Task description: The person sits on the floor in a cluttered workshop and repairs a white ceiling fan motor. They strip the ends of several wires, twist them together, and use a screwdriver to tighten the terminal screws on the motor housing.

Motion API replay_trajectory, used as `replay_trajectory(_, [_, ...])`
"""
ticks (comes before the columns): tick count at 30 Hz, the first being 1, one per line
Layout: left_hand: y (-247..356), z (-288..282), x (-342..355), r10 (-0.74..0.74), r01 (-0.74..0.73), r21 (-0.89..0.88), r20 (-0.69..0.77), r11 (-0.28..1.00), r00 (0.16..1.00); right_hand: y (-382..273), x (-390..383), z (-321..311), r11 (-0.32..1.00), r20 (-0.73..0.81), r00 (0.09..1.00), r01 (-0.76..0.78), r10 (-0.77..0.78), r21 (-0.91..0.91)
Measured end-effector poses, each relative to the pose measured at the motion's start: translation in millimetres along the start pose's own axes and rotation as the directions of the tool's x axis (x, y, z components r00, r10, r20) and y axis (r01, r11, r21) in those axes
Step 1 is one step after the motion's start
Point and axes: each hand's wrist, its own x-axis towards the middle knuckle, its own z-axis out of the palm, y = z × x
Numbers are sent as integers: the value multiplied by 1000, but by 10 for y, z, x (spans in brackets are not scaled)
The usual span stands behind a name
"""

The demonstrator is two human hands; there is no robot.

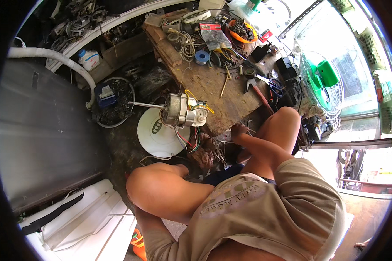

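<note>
My right hand (239, 132) is low by the near corner of the wooden worktable (204, 87), its fingers curled. What they hold, if anything, is hidden in shadow. My left forearm passes down behind my left thigh, and that hand is out of sight. In front of my knees stands a bare electric fan motor (178, 111), its long shaft pointing left and yellow, red and green wires hanging from it. Beneath it is a round white fan base (152, 132). A brown crumpled rag-like thing (202, 155) and loose pale cords (221, 150) lie between my legs.
On the table are a hammer (260, 93), scissors (275, 87), a blue spool (201, 57), a coiled cord (185, 45) and an orange bowl (252, 40) of small parts. A green-bladed fan (326, 74) stands right. A round tub (106, 125) sits left, beside a large grey panel (48, 126).
</note>
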Motion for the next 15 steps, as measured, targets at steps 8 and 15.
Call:
replay_trajectory(8, [-158, 218, -906, 190, -75, -402, 254, 913, 948, -42, 223, 268, 988, -202, 975, -111, 88, -103])
replay_trajectory(15, [-59, -658, -1854, 291, 120, -741, 401, 661, 869, -129, 464, 433, 984, 77, 996, 53, -40, -173])
